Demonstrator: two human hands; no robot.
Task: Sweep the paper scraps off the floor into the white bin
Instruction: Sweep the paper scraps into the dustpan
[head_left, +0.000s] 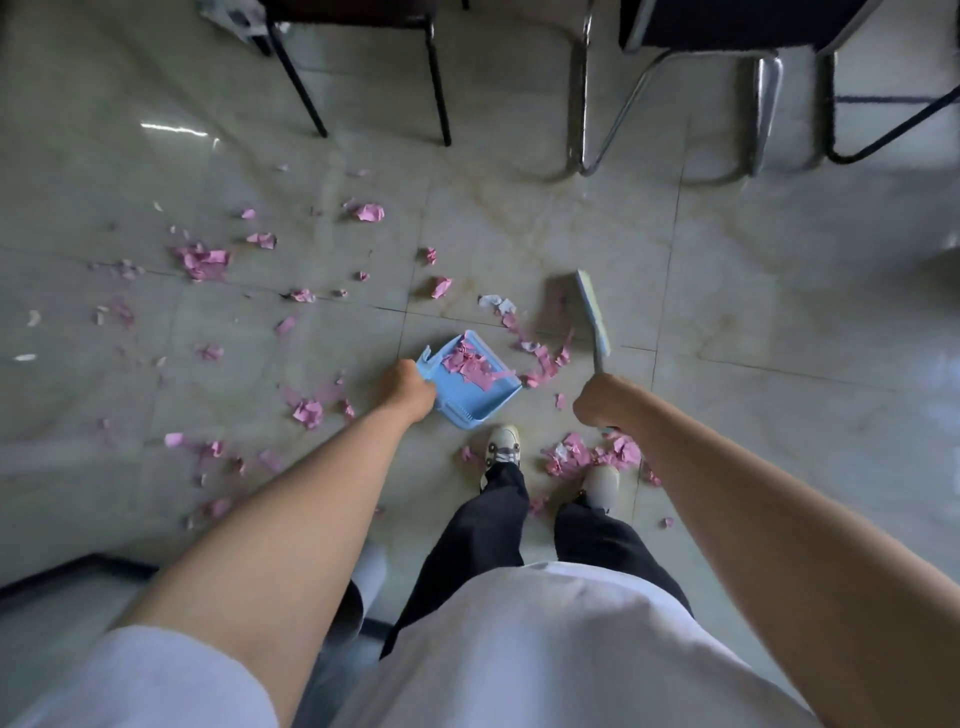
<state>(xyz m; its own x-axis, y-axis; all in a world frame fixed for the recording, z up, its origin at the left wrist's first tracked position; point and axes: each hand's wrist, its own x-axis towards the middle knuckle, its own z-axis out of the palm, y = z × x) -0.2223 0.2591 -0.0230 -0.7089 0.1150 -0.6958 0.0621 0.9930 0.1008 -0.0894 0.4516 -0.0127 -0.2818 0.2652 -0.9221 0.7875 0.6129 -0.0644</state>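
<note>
Sweeping is midway: the left hand (410, 387) grips the blue dustpan (467, 382), partly filled, while the right hand (605, 400) clasps the brush (592, 317). Pink paper scraps (540, 364) lie just beside the pan's mouth, needing a leftward stroke; the white bin is out of view.

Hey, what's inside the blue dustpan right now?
The blue dustpan holds a pile of pink paper scraps, gripped by the left hand. The pan floor under the pile is hidden.

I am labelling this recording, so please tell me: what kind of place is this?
Probably an office or meeting room: glossy beige tiled floor, black metal-legged chair and chrome cantilever chair at the far side.
</note>
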